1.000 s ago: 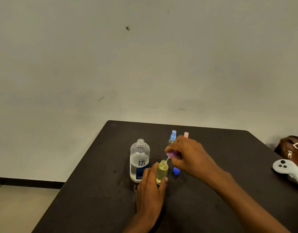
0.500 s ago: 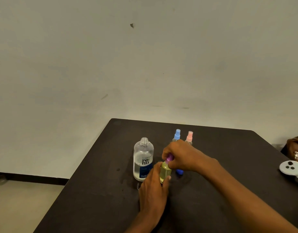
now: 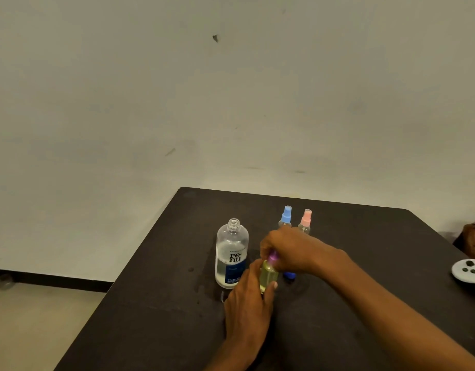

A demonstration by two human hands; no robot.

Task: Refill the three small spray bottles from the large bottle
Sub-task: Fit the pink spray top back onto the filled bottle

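- The pale wall [image 3: 231, 103] fills the upper part of your view, with a dark skirting strip at its foot on the left
- The dark table [image 3: 156, 317] carries all the bottles, and a few wet spots show on it left of the large bottle
- Your right hand [image 3: 289, 250] reaches in from the right, its fingers curled down round the purple spray top [image 3: 273, 256], which sits at the neck of the yellow bottle; you cannot tell whether the top is fully seated
- Your left hand [image 3: 248, 303] comes up from the near edge and grips the yellow bottle [image 3: 268, 277] round its lower half; that bottle stands upright just right of the large bottle
- The large bottle [image 3: 232, 255] stands upright and uncapped, partly filled with clear liquid, its label facing you
- A brown bag [image 3: 472, 239] is cut off by the right edge of the view
- A grey controller [image 3: 468, 271] lies near the bag
- The blue-topped bottle [image 3: 286, 216] and the pink-topped bottle [image 3: 306, 219] stand side by side behind your right hand, their lower parts hidden
- A small blue cap [image 3: 289, 275] sits on the table beneath your right hand, just right of the yellow bottle
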